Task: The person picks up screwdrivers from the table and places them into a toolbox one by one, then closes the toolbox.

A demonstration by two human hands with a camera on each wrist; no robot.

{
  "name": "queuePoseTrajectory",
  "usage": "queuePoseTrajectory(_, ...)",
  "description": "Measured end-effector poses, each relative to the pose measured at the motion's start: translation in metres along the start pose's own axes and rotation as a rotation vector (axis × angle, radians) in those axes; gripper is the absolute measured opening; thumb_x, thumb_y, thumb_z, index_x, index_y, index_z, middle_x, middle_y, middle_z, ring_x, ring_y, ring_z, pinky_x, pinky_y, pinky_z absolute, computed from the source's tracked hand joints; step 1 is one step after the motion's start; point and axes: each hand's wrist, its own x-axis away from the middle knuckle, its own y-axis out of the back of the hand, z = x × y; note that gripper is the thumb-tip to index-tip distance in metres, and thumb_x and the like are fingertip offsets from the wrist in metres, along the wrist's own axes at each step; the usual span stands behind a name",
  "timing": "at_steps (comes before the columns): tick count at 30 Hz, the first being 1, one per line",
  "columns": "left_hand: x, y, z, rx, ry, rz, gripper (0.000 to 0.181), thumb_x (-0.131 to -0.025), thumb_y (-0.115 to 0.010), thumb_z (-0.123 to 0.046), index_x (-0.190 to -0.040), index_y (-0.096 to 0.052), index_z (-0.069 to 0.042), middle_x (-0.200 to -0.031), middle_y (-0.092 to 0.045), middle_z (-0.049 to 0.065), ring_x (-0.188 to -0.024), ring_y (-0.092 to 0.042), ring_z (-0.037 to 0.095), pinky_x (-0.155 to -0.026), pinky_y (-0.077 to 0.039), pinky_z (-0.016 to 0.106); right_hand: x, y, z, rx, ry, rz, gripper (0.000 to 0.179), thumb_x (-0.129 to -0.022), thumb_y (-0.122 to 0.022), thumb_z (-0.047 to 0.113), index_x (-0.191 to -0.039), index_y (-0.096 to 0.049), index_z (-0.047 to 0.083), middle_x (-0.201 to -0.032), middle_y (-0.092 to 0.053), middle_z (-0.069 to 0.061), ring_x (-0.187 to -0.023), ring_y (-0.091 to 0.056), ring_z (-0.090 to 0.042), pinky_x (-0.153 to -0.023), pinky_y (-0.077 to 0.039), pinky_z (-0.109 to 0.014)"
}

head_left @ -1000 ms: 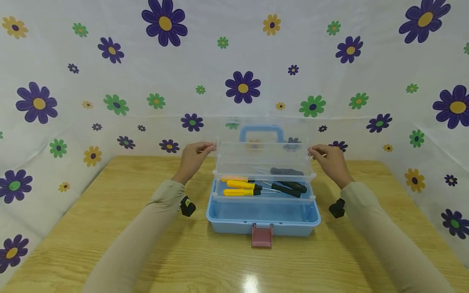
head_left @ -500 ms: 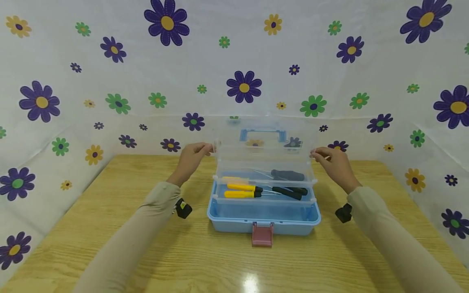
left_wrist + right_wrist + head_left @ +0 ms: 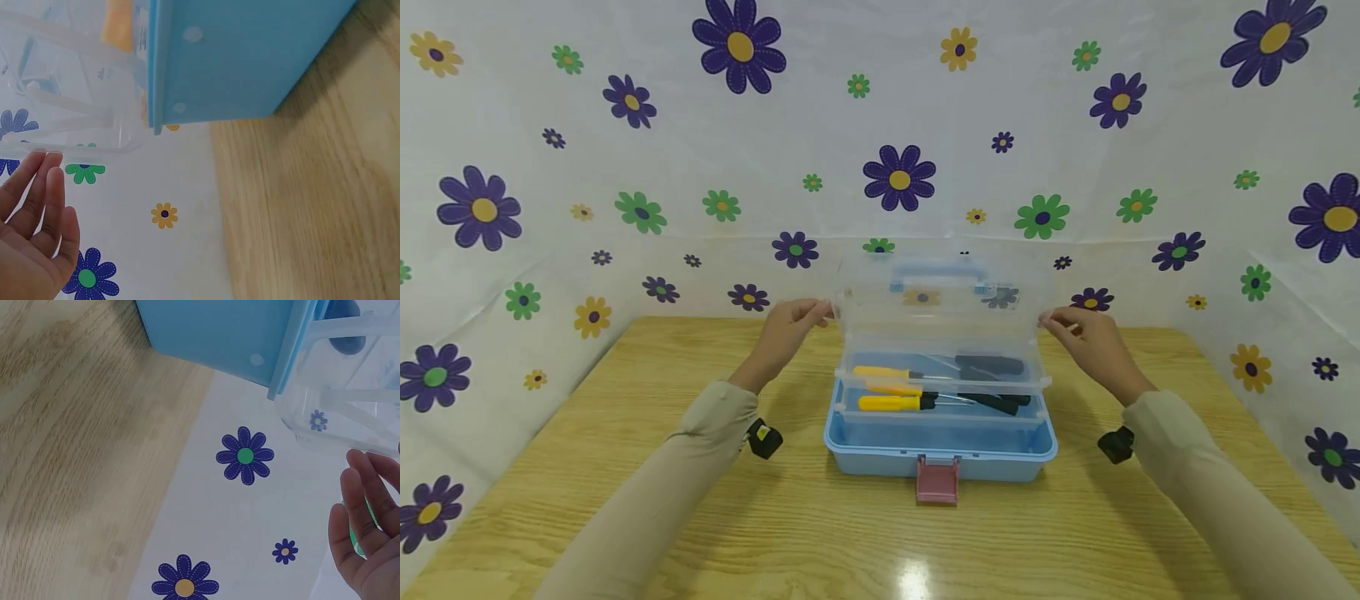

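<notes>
A light blue toolbox point(image 3: 940, 462) stands on the table, its clear lid point(image 3: 872, 275) raised and tilted at the back. Screwdrivers with yellow handles point(image 3: 889, 403) and black handles point(image 3: 996, 404) lie in the clear fold-out trays point(image 3: 943, 383). At the lid's left edge, my left hand point(image 3: 790, 329) pinches with thumb and fingertips; the left wrist view shows its fingertips point(image 3: 55, 159) right at the clear rim. My right hand point(image 3: 1090, 342) pinches the opposite edge in the same way, its thumb hidden in the right wrist view. A pink latch point(image 3: 937, 483) hangs down in front.
The wooden table point(image 3: 760, 517) extends around the toolbox on both sides and in front. Behind it hangs a white cloth point(image 3: 820, 125) printed with flowers, close to the back of the lid. A blue handle point(image 3: 940, 273) shows through the lid.
The lid has tipped forward and its handle has swung behind the clear plastic. The upper tray has sunk lower over the screwdrivers. Both hands have come slightly down and outward with the lid.
</notes>
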Motion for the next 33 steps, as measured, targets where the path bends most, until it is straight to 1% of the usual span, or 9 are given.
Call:
queuePoseTrajectory(4, 0.009, 0.000, 0.000, -0.011, -0.014, 0.007, 0.044, -0.099, -0.045, -0.037, -0.117, -0.063, -0.001, -0.119, -0.063, 0.019, -0.104, -0.055, 0.030, -0.099, -0.041, 0.049, 0.005, 0.003, 0.005, 0.027, -0.008, 0.016, 0.028, -0.098, -0.049, 0.017, -0.109, -0.064, -0.004, -0.104, -0.066, -0.022, -0.093, -0.060, -0.033, -0.084, -0.050, -0.050)
queuePoseTrajectory(9, 0.021, -0.002, -0.001, -0.059, -0.050, -0.026, 0.041, -0.098, -0.048, -0.034, -0.120, -0.063, -0.002, -0.112, -0.065, 0.019, -0.103, -0.058, 0.030, -0.094, -0.045, 0.048, 0.012, 0.004, 0.010, 0.051, 0.026, -0.020, 0.023, -0.096, -0.052, 0.014, -0.102, -0.065, -0.004, -0.097, -0.066, -0.020, -0.089, -0.061, -0.032, -0.080, -0.052, -0.050)
queuePoseTrajectory(12, 0.026, -0.003, 0.001, -0.088, -0.078, -0.046, 0.040, -0.098, -0.048, -0.032, -0.120, -0.063, -0.002, -0.107, -0.066, 0.019, -0.101, -0.060, 0.030, -0.091, -0.047, 0.047, 0.016, 0.004, 0.011, 0.064, 0.049, -0.040, 0.020, -0.095, -0.054, 0.013, -0.095, -0.065, -0.003, -0.093, -0.066, -0.020, -0.086, -0.062, -0.033, -0.079, -0.052, -0.051)
queuePoseTrajectory(17, 0.031, -0.005, 0.007, -0.088, -0.097, -0.047, 0.038, -0.098, -0.049, -0.030, -0.122, -0.062, -0.004, -0.109, -0.066, 0.018, -0.100, -0.061, 0.030, -0.091, -0.048, 0.048, 0.022, 0.005, 0.012, 0.078, 0.068, -0.048, 0.017, -0.094, -0.057, 0.012, -0.087, -0.062, -0.003, -0.091, -0.066, -0.020, -0.085, -0.063, -0.035, -0.078, -0.052, -0.051)
queuePoseTrajectory(21, 0.034, -0.005, 0.010, -0.080, -0.108, -0.036, 0.037, -0.097, -0.050, -0.029, -0.121, -0.062, -0.004, -0.112, -0.066, 0.017, -0.099, -0.062, 0.031, -0.088, -0.050, 0.044, 0.026, 0.003, 0.013, 0.070, 0.091, -0.065, 0.015, -0.092, -0.059, 0.010, -0.090, -0.065, -0.004, -0.089, -0.067, -0.019, -0.082, -0.063, -0.033, -0.076, -0.053, -0.051)
queuePoseTrajectory(24, 0.037, -0.004, 0.012, -0.064, -0.092, -0.023, 0.036, -0.096, -0.052, -0.032, -0.117, -0.065, -0.005, -0.113, -0.067, 0.015, -0.098, -0.063, 0.029, -0.087, -0.051, 0.041, 0.029, 0.002, 0.012, 0.066, 0.112, -0.080, 0.014, -0.090, -0.060, 0.008, -0.094, -0.067, -0.005, -0.088, -0.067, -0.019, -0.081, -0.063, -0.031, -0.074, -0.054, -0.050)
queuePoseTrajectory(28, 0.042, -0.003, 0.015, -0.050, -0.070, -0.002, 0.037, -0.094, -0.055, -0.035, -0.114, -0.067, -0.007, -0.120, -0.065, 0.013, -0.100, -0.064, 0.027, -0.089, -0.051, 0.043, 0.035, 0.000, 0.013, 0.076, 0.125, -0.095, 0.018, -0.089, -0.062, 0.006, -0.101, -0.066, -0.007, -0.091, -0.068, -0.022, -0.080, -0.064, -0.033, -0.073, -0.054, -0.050)
queuePoseTrajectory(30, 0.044, -0.003, 0.017, -0.052, -0.061, 0.014, 0.037, -0.095, -0.054, -0.036, -0.114, -0.068, -0.007, -0.125, -0.063, 0.013, -0.103, -0.064, 0.027, -0.091, -0.050, 0.046, 0.038, -0.001, 0.013, 0.081, 0.116, -0.092, 0.020, -0.089, -0.062, 0.006, -0.103, -0.065, -0.008, -0.093, -0.068, -0.023, -0.081, -0.064, -0.035, -0.072, -0.053, -0.051)
queuePoseTrajectory(33, 0.046, -0.003, 0.019, -0.064, -0.047, 0.022, 0.038, -0.095, -0.053, -0.038, -0.114, -0.068, -0.008, -0.127, -0.061, 0.012, -0.105, -0.063, 0.027, -0.092, -0.049, 0.048, 0.039, -0.001, 0.013, 0.078, 0.103, -0.086, 0.021, -0.089, -0.062, 0.007, -0.105, -0.065, -0.007, -0.097, -0.068, -0.024, -0.082, -0.064, -0.035, -0.072, -0.053, -0.052)
